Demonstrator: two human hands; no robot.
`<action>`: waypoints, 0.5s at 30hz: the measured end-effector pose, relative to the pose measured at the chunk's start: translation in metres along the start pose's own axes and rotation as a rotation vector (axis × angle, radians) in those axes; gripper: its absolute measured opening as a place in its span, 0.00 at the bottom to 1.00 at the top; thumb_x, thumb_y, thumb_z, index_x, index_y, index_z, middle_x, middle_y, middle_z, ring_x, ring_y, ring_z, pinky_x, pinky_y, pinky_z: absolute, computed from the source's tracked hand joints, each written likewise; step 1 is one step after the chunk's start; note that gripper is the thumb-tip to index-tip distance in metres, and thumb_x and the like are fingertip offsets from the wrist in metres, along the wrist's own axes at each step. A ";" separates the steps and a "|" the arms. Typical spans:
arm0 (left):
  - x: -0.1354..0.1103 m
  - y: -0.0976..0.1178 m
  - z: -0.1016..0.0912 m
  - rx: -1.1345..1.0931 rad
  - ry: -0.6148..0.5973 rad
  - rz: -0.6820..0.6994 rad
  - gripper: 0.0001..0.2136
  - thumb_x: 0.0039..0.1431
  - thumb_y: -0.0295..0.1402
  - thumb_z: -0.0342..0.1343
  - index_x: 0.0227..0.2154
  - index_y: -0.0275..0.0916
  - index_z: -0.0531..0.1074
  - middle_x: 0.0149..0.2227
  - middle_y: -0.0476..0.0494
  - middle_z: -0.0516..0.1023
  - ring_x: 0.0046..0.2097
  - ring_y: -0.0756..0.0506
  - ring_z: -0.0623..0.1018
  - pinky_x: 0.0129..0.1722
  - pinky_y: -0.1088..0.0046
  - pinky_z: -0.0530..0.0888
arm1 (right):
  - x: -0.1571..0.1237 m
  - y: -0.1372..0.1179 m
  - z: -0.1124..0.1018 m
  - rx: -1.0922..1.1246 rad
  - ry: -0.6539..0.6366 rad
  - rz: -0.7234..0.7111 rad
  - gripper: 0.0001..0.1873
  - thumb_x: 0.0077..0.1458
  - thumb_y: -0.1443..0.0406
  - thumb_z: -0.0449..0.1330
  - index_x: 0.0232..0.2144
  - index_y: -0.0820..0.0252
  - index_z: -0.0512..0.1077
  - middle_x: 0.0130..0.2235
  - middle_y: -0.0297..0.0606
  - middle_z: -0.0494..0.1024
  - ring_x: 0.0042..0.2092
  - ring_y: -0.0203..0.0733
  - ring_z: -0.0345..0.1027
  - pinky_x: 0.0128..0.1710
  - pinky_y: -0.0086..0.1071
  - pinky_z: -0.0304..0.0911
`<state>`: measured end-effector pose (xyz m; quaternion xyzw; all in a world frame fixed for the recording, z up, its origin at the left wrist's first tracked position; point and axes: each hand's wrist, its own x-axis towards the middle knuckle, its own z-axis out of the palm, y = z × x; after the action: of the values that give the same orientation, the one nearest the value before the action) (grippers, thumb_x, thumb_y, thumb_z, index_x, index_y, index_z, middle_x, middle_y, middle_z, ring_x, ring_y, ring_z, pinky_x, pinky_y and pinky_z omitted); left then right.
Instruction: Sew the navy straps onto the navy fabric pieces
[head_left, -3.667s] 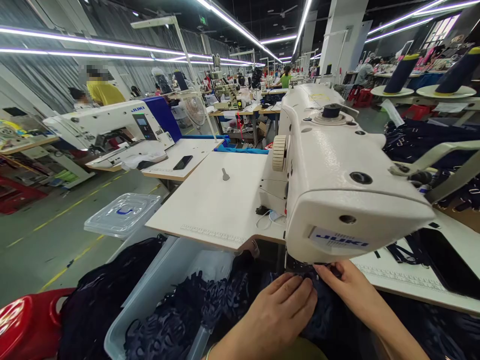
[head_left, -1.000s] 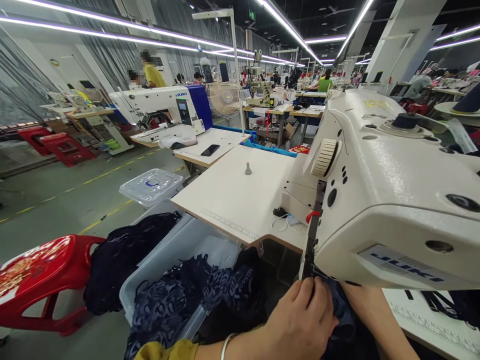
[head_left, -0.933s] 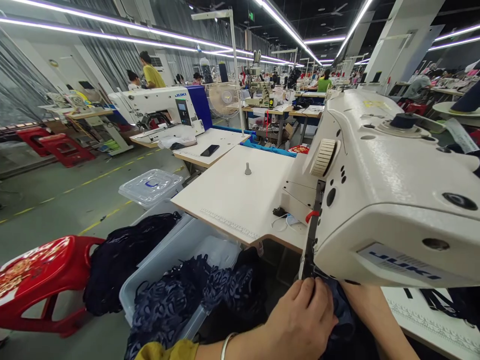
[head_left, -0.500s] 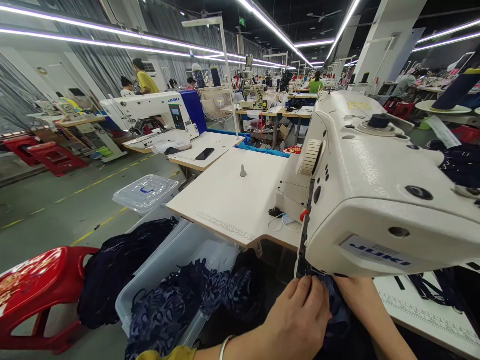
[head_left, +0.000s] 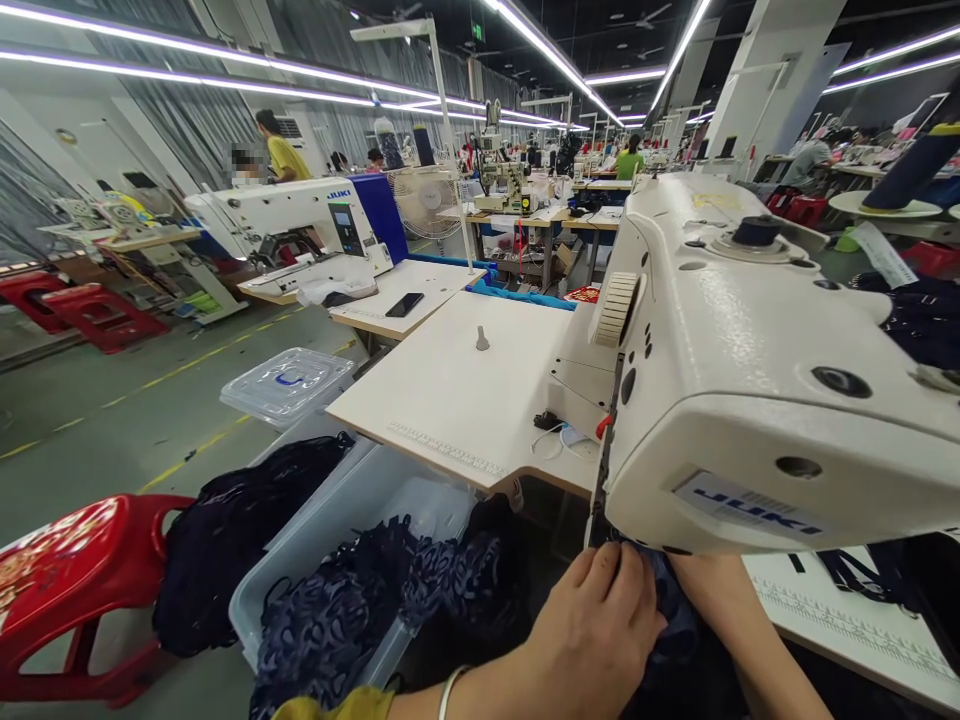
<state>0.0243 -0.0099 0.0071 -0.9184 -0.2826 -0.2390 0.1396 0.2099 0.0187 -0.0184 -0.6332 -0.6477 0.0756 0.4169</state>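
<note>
A white Juki sewing machine (head_left: pixel 750 360) fills the right half of the view. My left hand (head_left: pixel 600 630) is curled under its head, fingers pressed onto dark navy fabric (head_left: pixel 675 620) at the needle area. My right hand (head_left: pixel 712 600) reaches under the machine head from the right; its fingers are hidden by the head. The needle itself is out of sight.
A pale plastic bin (head_left: pixel 352 520) holding navy lace pieces (head_left: pixel 360 610) stands at the lower left, beside a red stool (head_left: pixel 67 580) draped with dark cloth. A white table extension (head_left: pixel 465 400) lies ahead. Other machines, tables and people fill the hall behind.
The view has shifted slightly over the last second. My left hand has stayed curled on the navy fabric under the machine head, where earlier its fingers lay flatter on the cloth.
</note>
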 end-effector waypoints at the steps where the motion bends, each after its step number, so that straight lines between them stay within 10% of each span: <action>1: 0.000 0.000 0.000 -0.002 -0.002 -0.002 0.18 0.70 0.38 0.46 0.53 0.30 0.70 0.51 0.39 0.73 0.51 0.43 0.72 0.51 0.68 0.69 | 0.000 0.001 0.001 0.001 -0.001 -0.001 0.18 0.56 0.57 0.51 0.19 0.51 0.75 0.21 0.45 0.78 0.44 0.61 0.74 0.48 0.56 0.67; 15: -0.002 -0.001 0.002 0.011 0.109 -0.038 0.17 0.69 0.39 0.47 0.49 0.30 0.72 0.49 0.39 0.75 0.49 0.43 0.73 0.49 0.69 0.70 | 0.003 -0.001 0.005 0.063 -0.091 -0.056 0.16 0.57 0.61 0.51 0.32 0.53 0.80 0.32 0.44 0.83 0.47 0.59 0.74 0.46 0.50 0.70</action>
<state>0.0230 -0.0088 0.0047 -0.8977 -0.2935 -0.2896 0.1552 0.2065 0.0237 -0.0200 -0.5972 -0.6809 0.1128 0.4087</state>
